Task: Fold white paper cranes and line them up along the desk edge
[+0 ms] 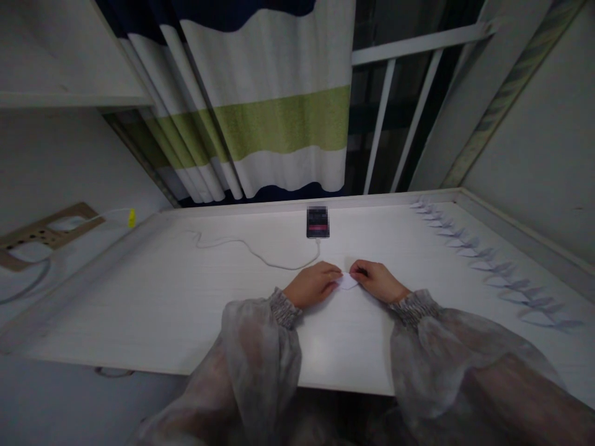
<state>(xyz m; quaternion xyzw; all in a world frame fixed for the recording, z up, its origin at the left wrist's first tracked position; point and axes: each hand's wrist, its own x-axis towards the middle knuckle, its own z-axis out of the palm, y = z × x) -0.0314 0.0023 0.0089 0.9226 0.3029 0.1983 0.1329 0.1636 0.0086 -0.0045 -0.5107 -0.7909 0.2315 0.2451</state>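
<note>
A small white folded paper (346, 281) lies on the white desk (186, 297) in front of me. My left hand (312, 284) pinches its left edge with curled fingers. From the other side, my right hand (374, 279) grips the right edge, fingers closed. Both wrists rest on the desk, in sheer grey sleeves. Most of the paper is hidden between my fingers.
A phone (318, 222) lies beyond my hands with a white cable (242, 246) running left to a wall socket (41, 235). A long row of folded paper pieces (493, 265) lines the desk's right side. A striped curtain (274, 124) and window bars (385, 118) stand behind.
</note>
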